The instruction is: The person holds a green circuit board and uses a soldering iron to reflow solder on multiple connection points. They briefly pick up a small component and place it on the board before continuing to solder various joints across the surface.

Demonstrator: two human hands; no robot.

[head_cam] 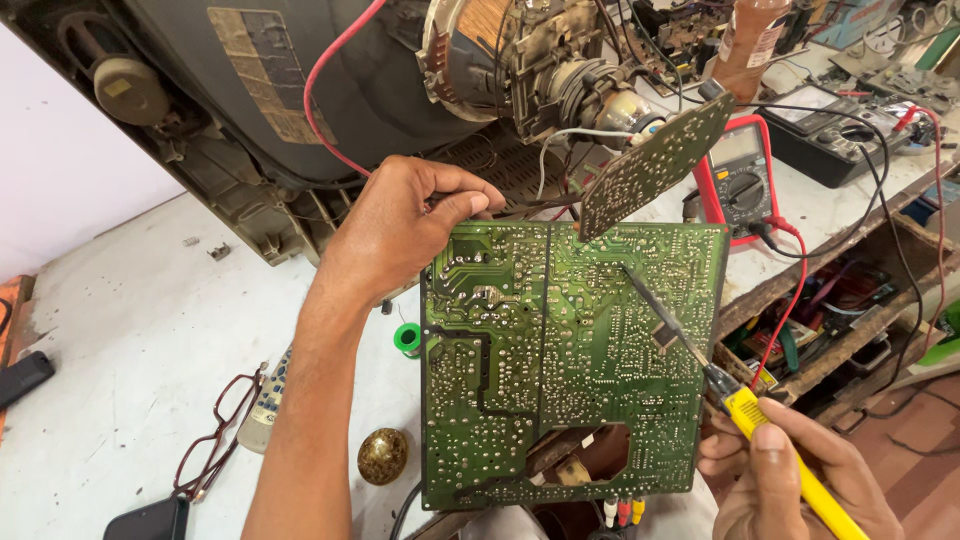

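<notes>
White and stained, the table (130, 330) carried a grey old television tube set (300, 90) with its back open. The left hand (400, 225) was closed around the top left corner of a large green circuit board (560, 360), holding it upright above the table edge. The right hand (790, 480) gripped a yellow-handled soldering iron (700, 365), its thin tip touching the board near the upper right. A red multimeter (740, 180) lay just behind the board, and red-framed glasses (215, 435) lay beside the left forearm.
</notes>
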